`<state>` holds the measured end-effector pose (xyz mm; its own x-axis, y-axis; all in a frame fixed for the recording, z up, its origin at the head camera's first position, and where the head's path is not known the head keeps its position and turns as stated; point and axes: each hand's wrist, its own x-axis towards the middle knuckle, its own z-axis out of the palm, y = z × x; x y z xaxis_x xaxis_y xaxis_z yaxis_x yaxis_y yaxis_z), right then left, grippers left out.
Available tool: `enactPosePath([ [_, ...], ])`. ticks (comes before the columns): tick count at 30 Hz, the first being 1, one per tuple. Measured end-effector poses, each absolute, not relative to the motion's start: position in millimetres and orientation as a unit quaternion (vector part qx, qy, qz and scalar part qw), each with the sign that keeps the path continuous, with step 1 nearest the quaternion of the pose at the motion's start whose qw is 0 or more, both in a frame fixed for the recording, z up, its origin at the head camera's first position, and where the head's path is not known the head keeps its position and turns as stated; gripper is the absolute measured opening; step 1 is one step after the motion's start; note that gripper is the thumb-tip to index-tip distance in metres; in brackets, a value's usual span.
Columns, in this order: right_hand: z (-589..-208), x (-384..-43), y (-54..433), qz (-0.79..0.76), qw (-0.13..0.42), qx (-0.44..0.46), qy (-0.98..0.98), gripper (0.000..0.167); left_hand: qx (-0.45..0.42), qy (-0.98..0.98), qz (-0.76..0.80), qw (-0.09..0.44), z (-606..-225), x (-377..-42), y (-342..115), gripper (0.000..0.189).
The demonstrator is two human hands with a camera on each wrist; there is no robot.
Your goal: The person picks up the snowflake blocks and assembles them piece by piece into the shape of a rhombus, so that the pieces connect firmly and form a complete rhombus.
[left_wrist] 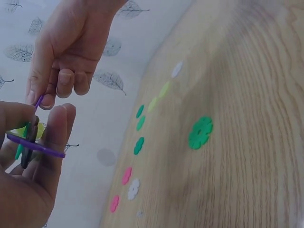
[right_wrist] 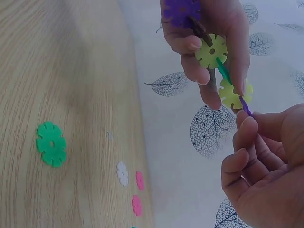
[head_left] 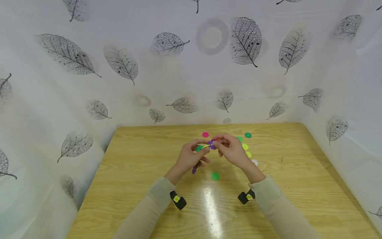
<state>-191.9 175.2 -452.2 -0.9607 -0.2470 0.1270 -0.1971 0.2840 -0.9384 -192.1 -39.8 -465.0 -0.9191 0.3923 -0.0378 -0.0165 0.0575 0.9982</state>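
Note:
In the head view, both hands meet above the table. My left hand (head_left: 188,157) holds a chain of notched plastic discs. In the right wrist view, that chain has a purple disc (right_wrist: 182,10) at one end, then a dark one, a yellow disc (right_wrist: 212,51), a green disc (right_wrist: 223,71) seen edge-on and a second yellow disc (right_wrist: 231,95). My right hand (head_left: 234,152) pinches another purple disc (right_wrist: 245,106) against the edge of that second yellow one. How deep the notches sit is too small to tell. A red sliver shows by the right fingertips in the head view.
A loose green disc (head_left: 215,176) lies on the wooden table (head_left: 134,186) nearer than the hands. Behind them lie a pink disc (head_left: 205,134), a dark green disc (head_left: 248,135), yellow discs (head_left: 248,154) and a white disc (head_left: 254,162). A leaf-print curtain (head_left: 179,76) encloses the table's back and sides.

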Motion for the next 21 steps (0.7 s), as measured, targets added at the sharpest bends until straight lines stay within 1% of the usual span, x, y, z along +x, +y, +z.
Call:
enactPosePath([
  [4, -452.9, -191.3, 175.6, -0.585, 0.024, -0.141, 0.798, 0.021, 0.133, 0.718, 0.667, 0.148, -464.5, -191.7, -38.3, 0.037],
  [9, -453.9, -191.2, 183.9, -0.577, 0.025, -0.122, 0.807, 0.023, 0.133, 0.717, 0.669, 0.145, -463.8, -191.6, -37.5, 0.038],
  [14, -461.9, -195.5, 210.1, -0.556, 0.012, -0.089, 0.826, 0.028, 0.13, 0.718, 0.669, 0.142, -462.8, -191.6, -38.0, 0.038],
  [21, -479.3, -198.6, 252.5, -0.487, -0.018, -0.062, 0.871, 0.028, 0.125, 0.726, 0.663, 0.134, -462.1, -192.7, -40.5, 0.036],
])
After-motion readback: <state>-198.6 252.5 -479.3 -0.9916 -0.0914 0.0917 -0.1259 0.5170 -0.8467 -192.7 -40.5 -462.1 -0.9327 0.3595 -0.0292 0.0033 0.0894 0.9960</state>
